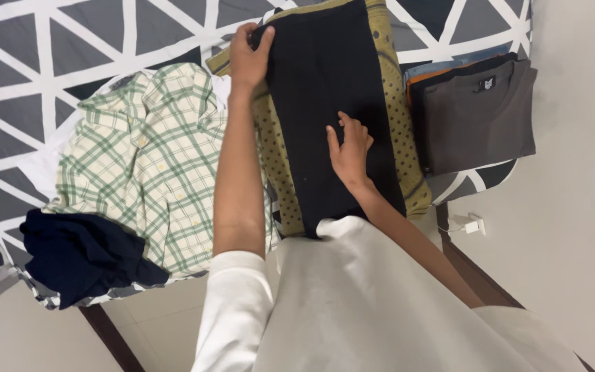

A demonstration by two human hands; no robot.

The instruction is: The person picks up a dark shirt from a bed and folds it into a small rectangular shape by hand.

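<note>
Left hand [249,58] is up at the far end of the black garment [332,110], fingers curled over its top-left corner, pinching the edge. Right hand [348,148] is flat on the middle of the same piece, fingers spread, pressing it down. Neither hand is lifting anything clear of the bed.

The black garment lies on top of a mustard dotted cloth [399,124], which shows as a border along both long sides. Both sit on the bed with the grey-and-white triangle cover [70,41].

Progress, my read: black piece already narrowed into a long strip, edges fairly straight, so the lengthwise fold looks done. It's still at full length, so a crosswise fold looks left. Can't tell what kind of garment it is.

Orientation: long axis runs away from the person, near end at the bed edge by their waist, far end toward the top of the view, leaning slightly to the left as it comes nearer. Lies flat.

Around it: to the right, a neat stack of folded tops [476,114], dark grey one uppermost, touching the mustard cloth's edge or just beside it. To the left, a green plaid shirt [153,158] spread open, unfolded. Near left corner, a crumpled navy garment [80,255], also unfolded. A white charger plug [473,225] sits on the floor to the right of the bed.
</note>
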